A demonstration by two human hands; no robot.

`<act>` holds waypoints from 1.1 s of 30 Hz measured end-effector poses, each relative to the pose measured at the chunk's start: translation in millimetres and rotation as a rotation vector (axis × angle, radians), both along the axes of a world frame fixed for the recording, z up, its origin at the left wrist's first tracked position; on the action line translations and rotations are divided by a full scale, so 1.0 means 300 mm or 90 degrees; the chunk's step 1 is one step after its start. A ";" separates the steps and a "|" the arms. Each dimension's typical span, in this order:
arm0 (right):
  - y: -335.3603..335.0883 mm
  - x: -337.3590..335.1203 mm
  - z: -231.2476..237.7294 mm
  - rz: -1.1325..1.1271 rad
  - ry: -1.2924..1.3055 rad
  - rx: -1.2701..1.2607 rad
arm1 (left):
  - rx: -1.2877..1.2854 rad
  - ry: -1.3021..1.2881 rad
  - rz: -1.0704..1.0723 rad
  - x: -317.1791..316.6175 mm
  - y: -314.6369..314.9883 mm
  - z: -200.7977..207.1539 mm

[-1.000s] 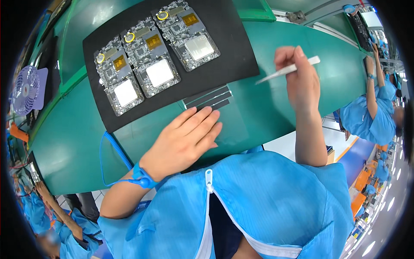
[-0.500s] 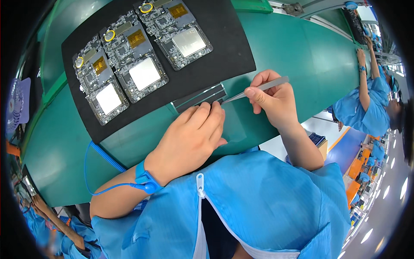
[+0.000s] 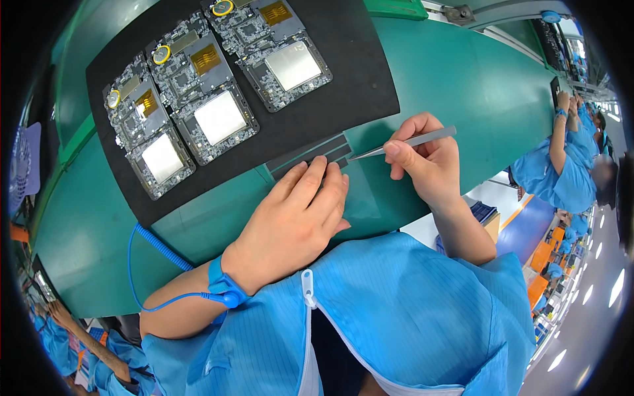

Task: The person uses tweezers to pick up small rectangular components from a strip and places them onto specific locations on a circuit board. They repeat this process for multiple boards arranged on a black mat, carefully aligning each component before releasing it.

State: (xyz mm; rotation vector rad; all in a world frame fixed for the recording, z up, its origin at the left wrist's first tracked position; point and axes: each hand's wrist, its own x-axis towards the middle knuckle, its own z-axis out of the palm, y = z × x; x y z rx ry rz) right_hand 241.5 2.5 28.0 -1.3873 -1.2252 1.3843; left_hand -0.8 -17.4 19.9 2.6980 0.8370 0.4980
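My left hand (image 3: 287,218) lies on a clear sheet bearing dark strips (image 3: 310,154), its bent fingertips resting on the lower strips and partly covering them. A blue wrist strap (image 3: 221,280) with a coiled cord is round that wrist. In my right hand (image 3: 432,165) slim metal tweezers (image 3: 422,137) are pinched between thumb and fingers. Their points rest at the right end of a dark strip, close to my left fingertips. Whether the points grip the strip is too small to tell.
Beyond my hands a black mat (image 3: 360,72) carries three circuit boards (image 3: 221,117) with silver plates and yellow-ringed round parts. It lies on a green worktop (image 3: 462,86). Co-workers in blue sit at the far right (image 3: 558,168) and lower left (image 3: 109,356). A fan (image 3: 25,162) stands at the left.
The tweezers and right hand have shifted slightly right and down in view. My left hand stays on the sheet. The view itself has moved a little.
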 end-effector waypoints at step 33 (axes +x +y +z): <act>-0.025 -0.003 -0.004 -0.017 0.032 -0.006 | 0.004 0.005 0.008 0.000 0.001 0.003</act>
